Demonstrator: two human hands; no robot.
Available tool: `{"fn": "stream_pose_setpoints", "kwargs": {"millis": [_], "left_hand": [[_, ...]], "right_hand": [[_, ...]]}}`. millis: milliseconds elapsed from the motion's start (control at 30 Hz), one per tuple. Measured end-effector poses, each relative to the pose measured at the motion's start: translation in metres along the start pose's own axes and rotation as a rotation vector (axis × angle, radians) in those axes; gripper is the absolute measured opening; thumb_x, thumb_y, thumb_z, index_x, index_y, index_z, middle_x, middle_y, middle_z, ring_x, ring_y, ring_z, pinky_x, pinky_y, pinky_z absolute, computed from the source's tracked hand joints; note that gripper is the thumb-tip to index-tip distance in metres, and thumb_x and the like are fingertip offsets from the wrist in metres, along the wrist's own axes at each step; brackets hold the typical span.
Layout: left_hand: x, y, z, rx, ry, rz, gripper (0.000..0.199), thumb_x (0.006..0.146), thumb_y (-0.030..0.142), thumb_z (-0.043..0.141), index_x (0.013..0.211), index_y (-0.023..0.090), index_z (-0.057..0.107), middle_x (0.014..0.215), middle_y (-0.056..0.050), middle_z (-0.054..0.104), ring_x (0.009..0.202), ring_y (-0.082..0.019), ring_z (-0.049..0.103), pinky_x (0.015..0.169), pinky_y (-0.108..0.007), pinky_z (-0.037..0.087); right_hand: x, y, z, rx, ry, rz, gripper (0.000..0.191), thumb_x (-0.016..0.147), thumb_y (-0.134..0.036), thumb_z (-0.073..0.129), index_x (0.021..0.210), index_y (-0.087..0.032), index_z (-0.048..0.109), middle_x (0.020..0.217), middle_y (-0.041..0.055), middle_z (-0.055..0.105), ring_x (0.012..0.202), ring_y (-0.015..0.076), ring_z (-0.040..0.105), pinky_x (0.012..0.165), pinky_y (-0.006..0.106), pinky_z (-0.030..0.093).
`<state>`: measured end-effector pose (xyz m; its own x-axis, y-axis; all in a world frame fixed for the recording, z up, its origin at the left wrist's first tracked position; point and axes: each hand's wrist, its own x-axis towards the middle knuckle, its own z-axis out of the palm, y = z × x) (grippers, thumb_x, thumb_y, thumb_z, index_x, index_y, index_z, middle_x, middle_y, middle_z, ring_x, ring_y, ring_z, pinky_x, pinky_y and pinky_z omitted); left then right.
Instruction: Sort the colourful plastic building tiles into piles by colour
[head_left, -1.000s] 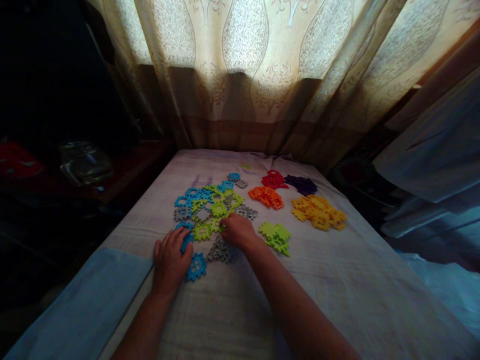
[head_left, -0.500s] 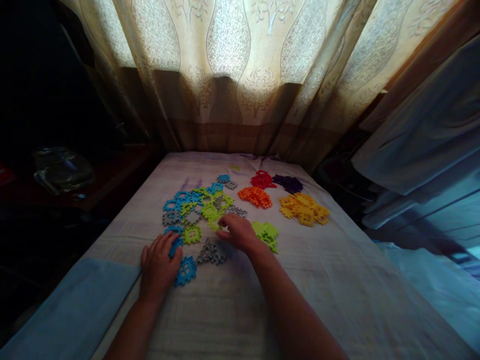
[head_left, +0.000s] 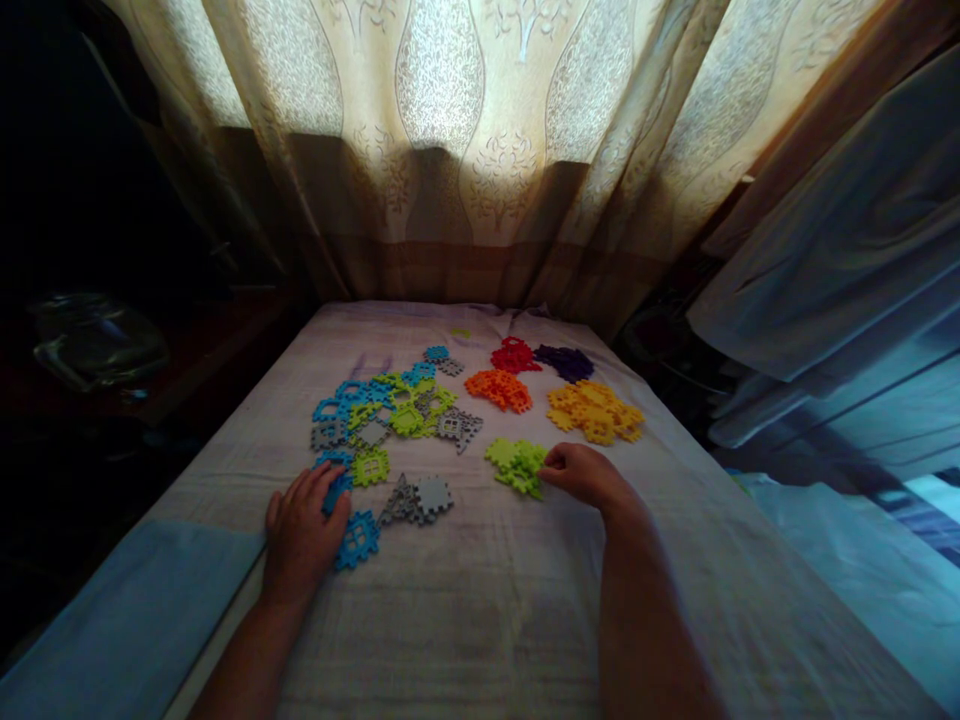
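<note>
Two bare hands were over a bed of flat, toothed pieces, plastic by the look of them, strewn on a thinly creased, pale sheet (head_left: 480, 610). The left hand (head_left: 304, 530), left of centre in the lower frame, lay palm down and ungripped, its fingers lightly curved over blue pieces (head_left: 332, 459). Just beside its thumb was a blue windowed piece (head_left: 358, 540), notched along its edges and pierced by four small panes. The right hand (head_left: 581, 472), right of centre, had its fingers bent together at the right edge of a lime-green pile (head_left: 517, 465); whether they pinched a piece could not be told.

Between the hands sat grey pieces (head_left: 433, 498), one a solid square with cog-like teeth. Above them, a mixed cluster (head_left: 405, 418) of blue, lime and grey overlapped loosely, some pieces solid, others hollow. Heaps by colour filled the middle right: orange (head_left: 499, 390), red (head_left: 514, 354), dark purple (head_left: 564, 362) and yellow (head_left: 596, 412). A folded curtain (head_left: 495, 180) with leafy tree motifs hung across the top, and a smooth light-blue cloth (head_left: 135, 610) lay at lower left.
</note>
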<state>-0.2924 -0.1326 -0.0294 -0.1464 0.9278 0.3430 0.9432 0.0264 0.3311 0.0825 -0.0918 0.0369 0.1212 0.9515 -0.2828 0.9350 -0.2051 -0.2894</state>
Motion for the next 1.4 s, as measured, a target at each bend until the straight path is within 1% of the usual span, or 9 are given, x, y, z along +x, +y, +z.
{"fn": "stream_pose_setpoints", "kwargs": {"millis": [200, 367, 600, 700, 800, 1000, 1167, 1300, 1400], "left_hand": [[0.0, 0.0, 0.0, -0.006, 0.003, -0.004, 0.038, 0.089, 0.035, 0.041, 0.118, 0.024, 0.063, 0.131, -0.009, 0.061, 0.126, -0.028, 0.05, 0.109, -0.05, 0.031], [-0.001, 0.003, 0.0, -0.019, -0.016, -0.025, 0.037, 0.089, 0.032, 0.042, 0.119, 0.024, 0.062, 0.131, -0.008, 0.062, 0.126, -0.026, 0.051, 0.111, -0.05, 0.027], [-0.003, 0.006, -0.003, -0.038, -0.019, -0.058, 0.037, 0.088, 0.031, 0.045, 0.121, 0.024, 0.062, 0.133, -0.008, 0.061, 0.127, -0.026, 0.05, 0.113, -0.052, 0.024], [-0.003, 0.006, -0.003, -0.039, -0.027, -0.063, 0.038, 0.089, 0.031, 0.045, 0.122, 0.023, 0.061, 0.134, -0.009, 0.06, 0.128, -0.027, 0.049, 0.113, -0.052, 0.024], [-0.004, 0.006, -0.002, -0.043, -0.019, -0.062, 0.038, 0.089, 0.03, 0.046, 0.123, 0.024, 0.061, 0.134, -0.008, 0.06, 0.129, -0.026, 0.048, 0.114, -0.052, 0.023], [-0.003, 0.007, -0.003, -0.024, -0.018, -0.049, 0.038, 0.089, 0.03, 0.044, 0.122, 0.023, 0.062, 0.134, -0.009, 0.06, 0.129, -0.028, 0.049, 0.112, -0.053, 0.026], [-0.002, 0.005, -0.003, -0.022, -0.026, -0.039, 0.039, 0.089, 0.031, 0.043, 0.121, 0.023, 0.062, 0.133, -0.009, 0.06, 0.128, -0.029, 0.05, 0.111, -0.054, 0.027], [-0.001, 0.003, 0.0, -0.019, -0.009, -0.026, 0.038, 0.088, 0.032, 0.044, 0.121, 0.024, 0.062, 0.133, -0.009, 0.061, 0.128, -0.027, 0.049, 0.111, -0.052, 0.027], [-0.001, 0.003, 0.001, -0.019, -0.007, -0.034, 0.037, 0.088, 0.032, 0.043, 0.119, 0.025, 0.063, 0.131, -0.009, 0.062, 0.127, -0.027, 0.05, 0.111, -0.051, 0.027]], "right_hand": [[-0.003, -0.003, -0.008, -0.019, -0.044, 0.014, 0.018, 0.078, -0.031, 0.063, 0.089, -0.021, 0.073, 0.092, 0.0049, 0.072, 0.081, 0.0166, 0.063, 0.064, 0.024, 0.038], [-0.014, -0.05, -0.009, -0.079, 0.109, -0.106, 0.021, 0.087, -0.03, 0.053, 0.091, -0.022, 0.072, 0.093, 0.0059, 0.072, 0.085, 0.0175, 0.063, 0.066, 0.025, 0.036], [-0.024, -0.15, 0.047, 0.046, 0.117, -0.603, 0.027, 0.088, -0.027, 0.058, 0.113, -0.022, 0.066, 0.118, 0.0068, 0.066, 0.11, 0.0184, 0.059, 0.092, 0.027, 0.04], [-0.015, -0.172, 0.067, 0.028, 0.106, -0.751, 0.036, 0.084, -0.025, 0.061, 0.12, -0.021, 0.063, 0.129, 0.0078, 0.061, 0.119, 0.0198, 0.054, 0.1, 0.03, 0.038], [-0.005, -0.185, 0.074, -0.025, 0.087, -0.806, 0.042, 0.082, -0.027, 0.061, 0.124, -0.02, 0.062, 0.133, 0.0083, 0.059, 0.121, 0.0215, 0.053, 0.101, 0.032, 0.039], [-0.001, -0.195, 0.075, -0.16, 0.084, -0.81, 0.033, 0.082, -0.029, 0.059, 0.113, -0.019, 0.067, 0.119, 0.0096, 0.066, 0.109, 0.0226, 0.059, 0.091, 0.032, 0.043], [-0.003, -0.191, 0.075, -0.213, 0.122, -0.838, 0.024, 0.092, -0.032, 0.049, 0.1, -0.019, 0.067, 0.104, 0.0086, 0.07, 0.1, 0.0211, 0.062, 0.087, 0.031, 0.043], [-0.005, -0.177, 0.067, -0.134, 0.185, -0.677, 0.031, 0.098, -0.03, 0.036, 0.097, -0.021, 0.066, 0.1, 0.0067, 0.071, 0.096, 0.0178, 0.063, 0.083, 0.027, 0.042], [-0.005, -0.151, 0.052, 0.003, 0.226, -0.497, 0.03, 0.098, -0.03, 0.036, 0.105, -0.024, 0.065, 0.105, 0.0043, 0.071, 0.097, 0.0164, 0.063, 0.081, 0.024, 0.042]]}}
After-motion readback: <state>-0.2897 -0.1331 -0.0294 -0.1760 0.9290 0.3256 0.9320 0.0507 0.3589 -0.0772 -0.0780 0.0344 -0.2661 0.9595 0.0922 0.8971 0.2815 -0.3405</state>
